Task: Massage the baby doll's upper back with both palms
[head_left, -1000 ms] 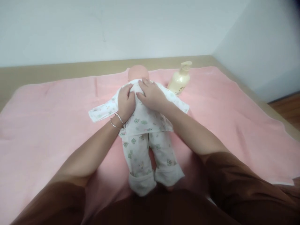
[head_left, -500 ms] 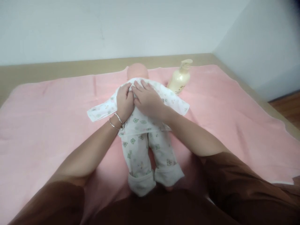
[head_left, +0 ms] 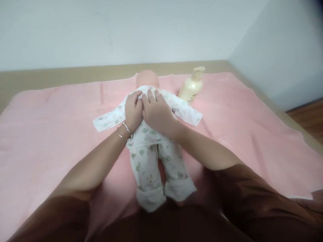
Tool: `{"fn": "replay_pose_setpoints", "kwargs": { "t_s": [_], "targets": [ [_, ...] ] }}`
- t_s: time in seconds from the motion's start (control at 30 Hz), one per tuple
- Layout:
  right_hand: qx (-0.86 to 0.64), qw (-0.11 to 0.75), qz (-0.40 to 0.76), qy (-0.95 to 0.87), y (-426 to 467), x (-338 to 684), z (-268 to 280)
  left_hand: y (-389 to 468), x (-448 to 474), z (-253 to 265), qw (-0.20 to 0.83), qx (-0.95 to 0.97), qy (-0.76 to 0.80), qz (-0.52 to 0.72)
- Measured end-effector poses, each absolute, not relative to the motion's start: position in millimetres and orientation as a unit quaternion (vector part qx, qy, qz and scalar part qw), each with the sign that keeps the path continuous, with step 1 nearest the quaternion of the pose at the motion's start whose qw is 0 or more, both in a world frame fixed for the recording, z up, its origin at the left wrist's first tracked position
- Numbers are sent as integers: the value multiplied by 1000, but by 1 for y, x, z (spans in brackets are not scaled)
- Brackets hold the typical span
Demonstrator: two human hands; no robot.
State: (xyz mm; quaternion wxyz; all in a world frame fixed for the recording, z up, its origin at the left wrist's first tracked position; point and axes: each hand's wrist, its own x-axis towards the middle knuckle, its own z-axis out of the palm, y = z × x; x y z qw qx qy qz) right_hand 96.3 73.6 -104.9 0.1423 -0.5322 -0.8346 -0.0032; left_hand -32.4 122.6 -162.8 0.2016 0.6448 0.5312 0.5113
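Observation:
A baby doll (head_left: 147,79) lies with its head away from me, dressed in a white printed top (head_left: 151,134) and matching trousers (head_left: 148,168) with turned-up cuffs. Its face is not visible. My left hand (head_left: 133,109) rests on the upper part of the top, fingers extended, with two thin bangles (head_left: 123,131) at the wrist. Beside it, my right hand (head_left: 158,111) lies flat on the same garment, fingers spread, its thumb side touching the left hand. Neither hand grips anything.
A pink cloth (head_left: 55,134) spreads under the doll over a tan surface (head_left: 75,74). A cream pump bottle (head_left: 191,88) stands at the doll's upper right. Pale walls (head_left: 151,30) rise behind and to the right, and wooden flooring (head_left: 310,116) shows at the right edge.
My right hand has shifted slightly down and left on the doll's top. The view has moved a little; the doll and bottle stay in place.

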Motion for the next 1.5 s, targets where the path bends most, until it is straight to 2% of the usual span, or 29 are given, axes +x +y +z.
{"fn": "replay_pose_setpoints", "kwargs": {
  "t_s": [0.33, 0.63, 0.93, 1.1, 1.23, 1.5],
  "targets": [
    [-517, 136, 113, -837, 112, 120, -101, 121, -31, -159, 202, 647, 537, 503],
    [-511, 152, 91, -841, 116, 119, -112, 122, -30, -158, 205, 650, 531, 503],
    [-578, 189, 149, -780, 128, 123, -112, 120, -29, -156, 202, 650, 535, 500],
    [-606, 170, 48, -776, 95, 108, -106, 121, -31, -159, 197, 649, 536, 503],
    [-545, 160, 4, -823, 75, 95, -107, 124, -32, -162, 193, 650, 534, 505],
    [-495, 200, 115, -838, 128, 129, -115, 122, -31, -159, 182, 654, 548, 489]
  ]
}}
